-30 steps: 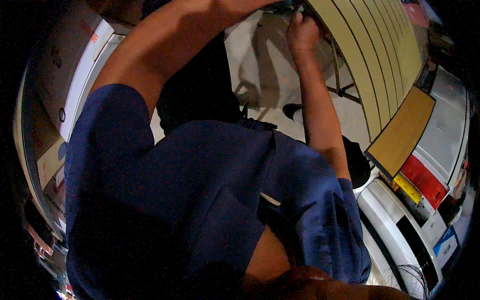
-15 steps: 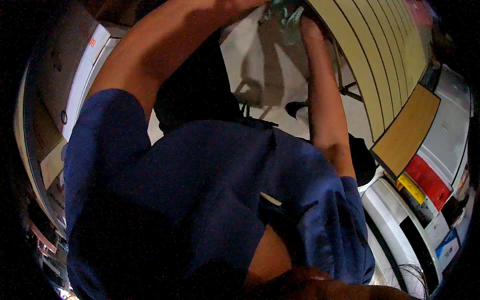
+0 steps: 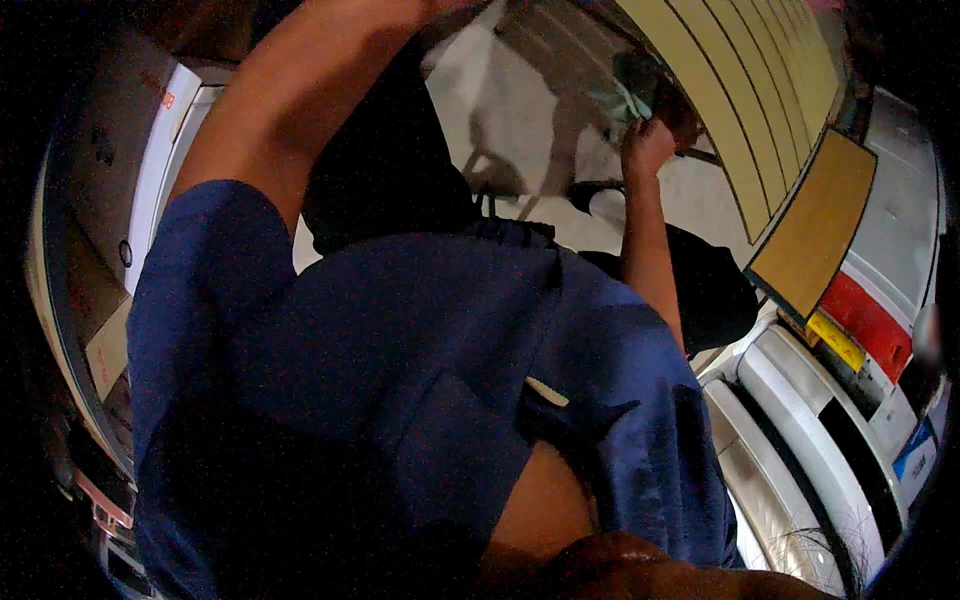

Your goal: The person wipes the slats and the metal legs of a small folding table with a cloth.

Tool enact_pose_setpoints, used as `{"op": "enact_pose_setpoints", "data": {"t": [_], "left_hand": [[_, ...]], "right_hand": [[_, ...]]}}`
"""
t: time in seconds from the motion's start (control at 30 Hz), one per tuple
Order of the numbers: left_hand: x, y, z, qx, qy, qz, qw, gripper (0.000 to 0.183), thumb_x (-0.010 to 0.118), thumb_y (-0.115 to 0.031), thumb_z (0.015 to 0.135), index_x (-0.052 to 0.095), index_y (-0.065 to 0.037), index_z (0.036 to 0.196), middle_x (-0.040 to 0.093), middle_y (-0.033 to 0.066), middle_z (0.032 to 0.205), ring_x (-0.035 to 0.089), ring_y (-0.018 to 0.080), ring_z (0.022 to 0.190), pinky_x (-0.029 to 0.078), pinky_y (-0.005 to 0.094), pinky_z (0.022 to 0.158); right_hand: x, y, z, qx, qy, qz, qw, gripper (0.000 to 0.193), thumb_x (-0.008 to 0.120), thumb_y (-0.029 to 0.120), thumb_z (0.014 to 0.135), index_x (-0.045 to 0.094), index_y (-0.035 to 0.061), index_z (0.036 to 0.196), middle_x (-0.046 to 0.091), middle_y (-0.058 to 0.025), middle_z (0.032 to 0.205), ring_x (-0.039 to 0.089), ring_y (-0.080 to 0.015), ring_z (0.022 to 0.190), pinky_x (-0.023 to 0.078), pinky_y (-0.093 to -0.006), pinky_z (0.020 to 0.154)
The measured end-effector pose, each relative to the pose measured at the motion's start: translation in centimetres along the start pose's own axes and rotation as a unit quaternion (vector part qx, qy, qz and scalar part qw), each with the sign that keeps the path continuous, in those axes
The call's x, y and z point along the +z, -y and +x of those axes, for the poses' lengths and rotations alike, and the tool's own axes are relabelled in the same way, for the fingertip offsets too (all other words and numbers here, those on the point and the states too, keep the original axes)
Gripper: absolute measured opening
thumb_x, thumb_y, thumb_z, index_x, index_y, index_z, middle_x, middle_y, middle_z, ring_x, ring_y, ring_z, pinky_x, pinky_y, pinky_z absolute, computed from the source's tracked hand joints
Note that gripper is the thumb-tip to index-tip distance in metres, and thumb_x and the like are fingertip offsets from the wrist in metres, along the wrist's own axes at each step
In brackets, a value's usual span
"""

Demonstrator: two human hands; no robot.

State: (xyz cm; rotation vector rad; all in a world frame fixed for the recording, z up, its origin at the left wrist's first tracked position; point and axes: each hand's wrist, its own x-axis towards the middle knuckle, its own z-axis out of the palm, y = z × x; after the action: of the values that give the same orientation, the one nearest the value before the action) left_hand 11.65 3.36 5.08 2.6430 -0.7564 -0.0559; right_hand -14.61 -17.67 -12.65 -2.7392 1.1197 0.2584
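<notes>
Below the edge of a pale yellow panel with dark grooves [image 3: 755, 100], my right hand [image 3: 648, 148] is closed on a crumpled pale green cloth [image 3: 632, 105]. The cloth hangs out beyond my fingers, over the light floor [image 3: 520, 130]. My left arm [image 3: 310, 90] stretches up to the top of the view. Only a dark sliver of my left hand [image 3: 465, 6] shows at the upper edge, and its fingers are cut off.
A brown board [image 3: 820, 220] adjoins the panel at right, with a red item [image 3: 868, 322] and a yellow one [image 3: 836, 344] beyond. White curved shapes [image 3: 815, 450] stand at lower right. A white box [image 3: 158, 160] stands at left. My dark-clothed legs [image 3: 385, 170] are below me.
My right hand has come down and nearer to me, bringing the green cloth away from the top edge. My left hand has drawn slightly left and further from the cloth.
</notes>
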Motion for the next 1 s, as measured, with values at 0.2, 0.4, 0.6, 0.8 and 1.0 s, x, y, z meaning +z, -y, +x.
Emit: {"op": "enact_pose_setpoints", "data": {"t": [0.2,0.4,0.6,0.8,1.0], "left_hand": [[1.9,0.5,1.1,0.041,-0.030,0.051,0.997,0.079,0.044,-0.051,0.095,0.039,0.015,0.138,0.053,0.0314,0.131,0.058,0.0406,0.115,0.051,0.0434,0.094],[1.1,1.0,1.6,0.112,-0.001,0.168,0.979,0.073,0.044,-0.046,0.097,0.039,0.016,0.137,0.053,0.0315,0.131,0.058,0.0409,0.115,0.051,0.0437,0.094],[2.2,1.1,1.9,0.070,-0.018,0.082,0.994,0.071,0.043,-0.043,0.099,0.038,0.014,0.140,0.054,0.0288,0.133,0.062,0.0373,0.111,0.054,0.0444,0.089],[-0.1,-0.8,0.7,0.011,-0.002,0.064,0.998,0.077,0.043,-0.049,0.097,0.039,0.016,0.138,0.063,0.0276,0.119,0.063,0.0366,0.109,0.056,0.0441,0.080],[0.4,0.1,0.8,0.078,-0.054,0.162,0.982,0.070,0.047,-0.050,0.096,0.047,0.012,0.130,0.062,0.0282,0.113,0.065,0.0387,0.098,0.057,0.0452,0.077]], "right_hand": [[1.0,-4.8,-1.5,0.121,-0.143,0.754,0.630,0.030,0.051,0.012,0.095,0.061,-0.0046,0.117,0.064,-0.0144,0.112,0.062,-0.0297,0.099,0.051,-0.0422,0.087],[-5.6,-0.5,-0.8,0.018,-0.129,0.838,0.530,0.030,0.054,0.016,0.096,0.059,-0.0012,0.120,0.063,-0.0155,0.119,0.061,-0.0308,0.105,0.051,-0.0420,0.094],[-4.3,-0.5,5.4,0.030,-0.125,0.758,0.639,0.044,0.058,0.025,0.095,0.053,0.0013,0.131,0.054,-0.0172,0.134,0.054,-0.0337,0.118,0.045,-0.0457,0.101],[2.9,-0.8,7.1,-0.007,-0.211,0.460,0.862,0.048,0.060,0.027,0.094,0.051,0.0010,0.133,0.052,-0.0183,0.136,0.052,-0.0354,0.119,0.043,-0.0471,0.103],[6.2,1.7,8.0,-0.016,-0.208,0.268,0.941,0.052,0.061,0.028,0.092,0.049,0.0006,0.134,0.050,-0.0195,0.138,0.051,-0.0371,0.120,0.040,-0.0484,0.104]]}}
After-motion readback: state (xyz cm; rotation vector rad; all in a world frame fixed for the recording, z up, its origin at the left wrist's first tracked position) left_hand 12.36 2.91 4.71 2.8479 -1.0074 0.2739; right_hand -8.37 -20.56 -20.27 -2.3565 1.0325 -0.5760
